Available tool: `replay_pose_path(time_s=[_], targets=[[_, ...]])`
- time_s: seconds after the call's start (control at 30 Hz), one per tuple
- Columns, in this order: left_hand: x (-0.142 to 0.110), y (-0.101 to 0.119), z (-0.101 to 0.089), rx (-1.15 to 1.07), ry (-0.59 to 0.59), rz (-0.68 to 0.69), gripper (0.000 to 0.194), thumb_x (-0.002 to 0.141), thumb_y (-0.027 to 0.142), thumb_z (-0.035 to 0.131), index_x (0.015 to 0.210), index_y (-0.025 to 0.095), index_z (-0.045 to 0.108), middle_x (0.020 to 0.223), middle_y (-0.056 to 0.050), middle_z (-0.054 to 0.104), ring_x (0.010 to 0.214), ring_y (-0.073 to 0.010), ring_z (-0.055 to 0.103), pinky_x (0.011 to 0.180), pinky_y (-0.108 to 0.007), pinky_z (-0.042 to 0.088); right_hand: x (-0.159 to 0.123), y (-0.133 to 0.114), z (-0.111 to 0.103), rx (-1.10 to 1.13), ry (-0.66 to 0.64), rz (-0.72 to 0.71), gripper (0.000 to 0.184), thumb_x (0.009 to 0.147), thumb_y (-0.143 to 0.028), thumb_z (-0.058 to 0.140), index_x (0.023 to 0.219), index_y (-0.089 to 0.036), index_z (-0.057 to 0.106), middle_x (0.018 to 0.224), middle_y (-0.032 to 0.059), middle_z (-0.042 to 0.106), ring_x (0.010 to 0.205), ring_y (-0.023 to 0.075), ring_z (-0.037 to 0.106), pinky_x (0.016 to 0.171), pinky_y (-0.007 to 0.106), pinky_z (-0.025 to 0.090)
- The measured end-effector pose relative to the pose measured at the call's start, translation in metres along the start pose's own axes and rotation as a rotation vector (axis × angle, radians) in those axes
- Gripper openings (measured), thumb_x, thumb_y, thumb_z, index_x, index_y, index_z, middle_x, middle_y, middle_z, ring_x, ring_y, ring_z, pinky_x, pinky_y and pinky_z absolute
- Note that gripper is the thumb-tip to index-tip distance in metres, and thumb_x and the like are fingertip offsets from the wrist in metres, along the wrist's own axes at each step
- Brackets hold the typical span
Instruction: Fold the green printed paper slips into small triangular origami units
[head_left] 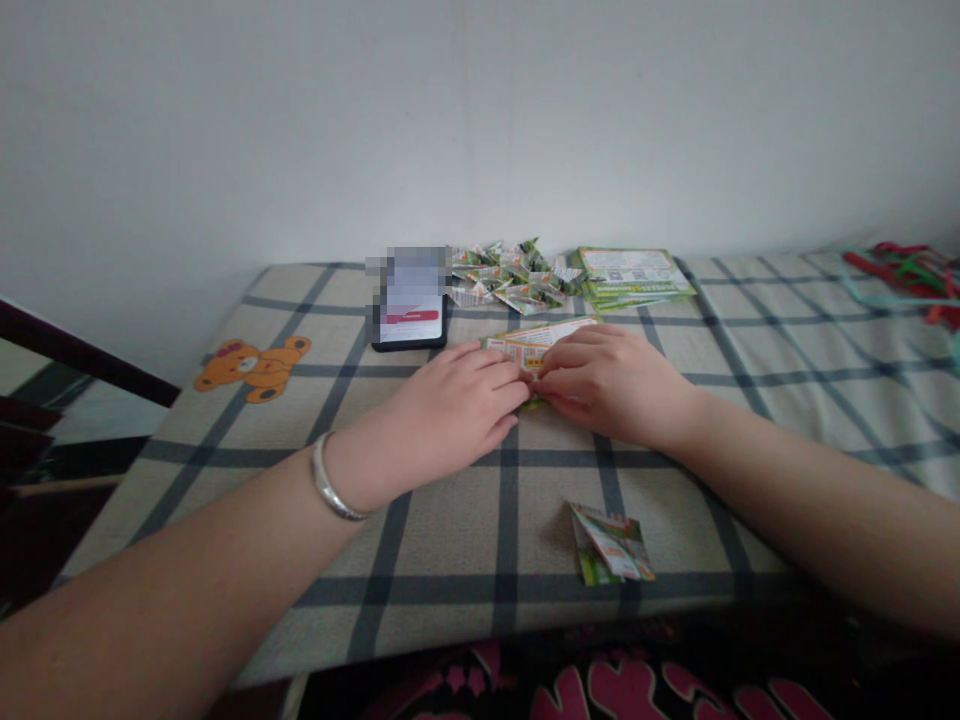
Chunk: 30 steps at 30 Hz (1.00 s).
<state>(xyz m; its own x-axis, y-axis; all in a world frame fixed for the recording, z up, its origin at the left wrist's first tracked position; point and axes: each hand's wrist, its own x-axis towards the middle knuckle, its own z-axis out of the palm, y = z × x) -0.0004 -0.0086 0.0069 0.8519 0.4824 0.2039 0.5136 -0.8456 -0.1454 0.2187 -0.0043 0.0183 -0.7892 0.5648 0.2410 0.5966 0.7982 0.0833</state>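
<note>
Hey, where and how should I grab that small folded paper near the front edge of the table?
I'd pinch the small folded paper lightly by its left and right sides, reaching down from above. It lies alone on the checked cloth, both sides free, and its layers look loose, so hold them together rather than lifting one flap.

The green-edged printed paper lies on the checked cloth, apparently partly folded.
</note>
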Motion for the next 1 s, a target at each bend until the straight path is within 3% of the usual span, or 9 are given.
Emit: replay_pose_path(time_s=[0.2,0.73,1.0], targets=[[-0.0008,0.0,0.0007,0.002,-0.001,0.002,0.023,0.094,0.024,0.05,0.108,0.015,0.066,0.115,-0.009,0.067,0.116,-0.0266,0.057,0.104,-0.047,0.045,0.0001,-0.0015,0.0006,0.016,-0.04,0.047,0.019,0.091,-0.021,0.055,0.088,-0.019,0.073,0.092,0.0058,0.072,0.084,0.0188,0.064,0.077,0.032,0.042],[-0.0008,-0.0007,0.0004,-0.048,0.003,-0.002,0.025,0.093,0.025,0.053,0.113,0.015,0.065,0.118,-0.01,0.065,0.118,-0.0259,0.057,0.103,-0.046,0.047,0.0007,-0.0045,-0.0058,-0.085,-0.092,0.125,0.023,0.09,-0.023,0.055,0.093,-0.019,0.077,0.1,0.0077,0.074,0.089,0.0232,0.066,0.076,0.035,0.045],[-0.001,-0.0014,0.0011,-0.076,-0.027,-0.008,0.024,0.093,0.029,0.055,0.112,0.016,0.064,0.118,-0.009,0.064,0.119,-0.0258,0.055,0.104,-0.046,0.045,-0.0024,-0.0013,-0.0026,-0.131,-0.071,0.193,0.023,0.089,-0.025,0.054,0.087,-0.019,0.077,0.103,0.0069,0.074,0.084,0.0212,0.067,0.065,0.032,0.042]])
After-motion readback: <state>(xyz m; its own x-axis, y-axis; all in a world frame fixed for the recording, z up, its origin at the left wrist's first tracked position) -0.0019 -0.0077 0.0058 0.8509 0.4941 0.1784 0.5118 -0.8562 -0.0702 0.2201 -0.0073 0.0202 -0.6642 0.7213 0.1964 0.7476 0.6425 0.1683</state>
